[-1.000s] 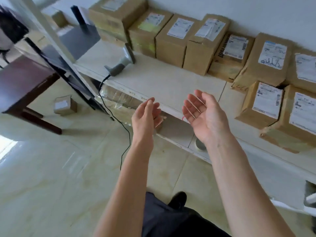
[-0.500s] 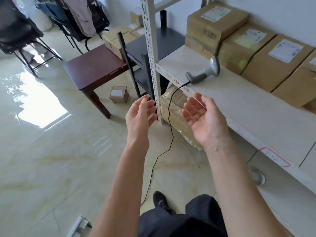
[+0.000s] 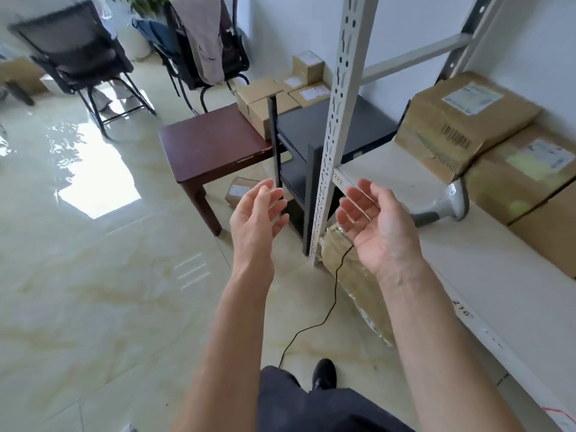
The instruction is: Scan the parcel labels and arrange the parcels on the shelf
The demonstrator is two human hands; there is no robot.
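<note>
scanner [image 3: 442,208] lies flat, handle seemingly leftward

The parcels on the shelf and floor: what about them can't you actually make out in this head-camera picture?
- Label text on the shelf parcels: too small and blurred to read, head view.
- Small parcel on the floor: partly hidden behind the left hand.
- Scanner handle: its end is covered by the right hand.
- Rightmost shelf parcel: cut off by the frame's right edge.
- Parcels behind the brown table: blurred, labels unreadable.

White shelf [image 3: 486,244] carries taped parcels [image 3: 461,120] and a grey scanner [image 3: 445,207]
</note>
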